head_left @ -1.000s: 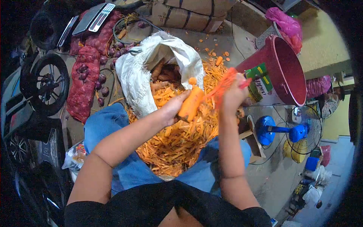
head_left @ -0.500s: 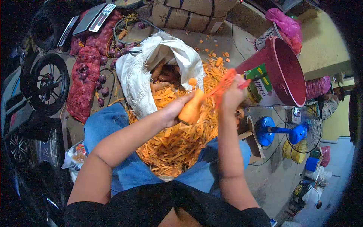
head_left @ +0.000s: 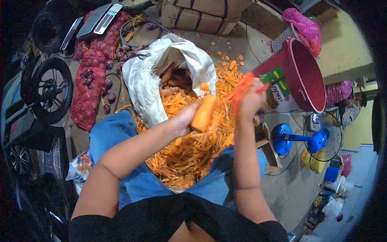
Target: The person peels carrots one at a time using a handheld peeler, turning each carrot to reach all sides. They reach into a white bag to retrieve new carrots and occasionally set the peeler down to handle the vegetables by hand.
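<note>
My left hand (head_left: 186,120) is wrapped round a thick orange carrot (head_left: 204,113), held tilted above the pile of peelings (head_left: 181,155) between my knees. Just right of the carrot, my right hand (head_left: 251,101) grips a red peeler (head_left: 244,86), which is blurred by motion. A small gap separates the peeler from the carrot. Behind my left hand stands an open white sack (head_left: 141,80) with unpeeled carrots (head_left: 177,78) inside its mouth.
A red bucket (head_left: 290,76) leans at the right, near a blue fan (head_left: 298,138). Mesh bags of onions (head_left: 89,92) and a scale (head_left: 96,20) are at the left, by a motorcycle wheel (head_left: 51,90). Cardboard boxes (head_left: 201,18) lie at the back.
The carrot in my left hand has turned slightly more upright. My right hand and the peeler have shifted slightly; the sack and surroundings look the same.
</note>
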The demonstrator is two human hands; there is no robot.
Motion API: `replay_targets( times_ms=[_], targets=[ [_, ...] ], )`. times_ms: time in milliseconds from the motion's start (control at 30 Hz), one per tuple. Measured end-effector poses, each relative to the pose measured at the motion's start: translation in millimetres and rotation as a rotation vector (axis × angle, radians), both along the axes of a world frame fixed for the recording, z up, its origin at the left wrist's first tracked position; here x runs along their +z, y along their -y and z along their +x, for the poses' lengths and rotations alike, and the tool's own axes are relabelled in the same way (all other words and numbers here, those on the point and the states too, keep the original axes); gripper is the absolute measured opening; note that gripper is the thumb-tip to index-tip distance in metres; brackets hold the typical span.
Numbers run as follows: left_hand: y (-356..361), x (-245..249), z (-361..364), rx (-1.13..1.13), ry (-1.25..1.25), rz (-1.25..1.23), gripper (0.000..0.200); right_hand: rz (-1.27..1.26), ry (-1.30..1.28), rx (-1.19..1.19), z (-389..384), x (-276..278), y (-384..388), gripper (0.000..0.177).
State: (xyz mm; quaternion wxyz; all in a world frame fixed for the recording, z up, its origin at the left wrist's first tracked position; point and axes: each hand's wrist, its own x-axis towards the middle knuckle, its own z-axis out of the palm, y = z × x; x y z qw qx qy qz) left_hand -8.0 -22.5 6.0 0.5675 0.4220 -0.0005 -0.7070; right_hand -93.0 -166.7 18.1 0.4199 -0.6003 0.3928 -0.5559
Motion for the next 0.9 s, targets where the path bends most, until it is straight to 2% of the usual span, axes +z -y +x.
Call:
replay_targets(
  times_ms=[67,133,200,233,267,300,367,400,433,467,500,533,600,633,733,867,900],
  targets=[
    [4,-13,3,0.083,-0.054,-0.032,0.039,-0.036,-0.16,0.115,16,9,-50,0.017],
    [5,-6,-3,0.191,0.035,-0.026,0.038,-0.046,-0.249,0.15,20,7,-65,0.017],
    [-2,-12,-9,0.144,0.022,-0.033,0.039,-0.018,-0.334,0.09,21,-9,-49,0.019],
    [-8,-2,-10,-0.029,0.105,-0.038,0.039,-0.08,-0.143,-0.008,23,-8,-29,0.023],
    [-13,3,-13,-0.205,0.187,-0.041,0.039,0.033,-0.059,-0.053,15,-4,-14,0.023],
    [-16,-1,-20,-0.229,0.354,-0.184,0.039,0.144,0.026,-0.102,8,10,-1,0.024],
    [-18,14,-23,-0.207,0.234,-0.136,0.039,0.204,-0.125,-0.341,-21,-37,50,0.024],
    [-15,17,-19,-0.183,0.186,-0.118,0.039,0.204,-0.124,-0.342,-21,-31,45,0.024],
    [-12,14,-13,-0.182,0.187,-0.12,0.039,0.302,-0.004,-0.205,-20,-19,34,0.025],
    [-10,7,-6,-0.08,0.079,-0.077,0.037,0.396,0.115,-0.063,-17,-12,28,0.025],
    [-8,1,0,0.022,-0.029,-0.034,0.036,0.379,0.1,0.002,-14,-16,27,0.021],
    [-5,-4,5,0.026,-0.028,-0.034,0.036,0.379,0.1,0.007,-7,-9,17,0.021],
    [-1,-9,10,0.126,-0.035,-0.016,0.034,0.498,0.218,0.174,2,6,-4,0.021],
    [-1,-8,12,0.138,-0.05,0.006,0.032,0.555,0.2,0.266,2,-1,-4,0.022],
    [-2,-3,14,0.154,-0.097,-0.019,0.033,0.699,0.211,0.367,13,-3,-18,0.021],
    [0,-7,14,0.159,-0.135,-0.032,0.034,0.751,0.244,0.476,22,-19,-35,0.019],
    [1,-9,14,0.134,-0.137,-0.029,0.036,0.711,0.068,0.425,21,-19,-40,0.021]
  ],
)
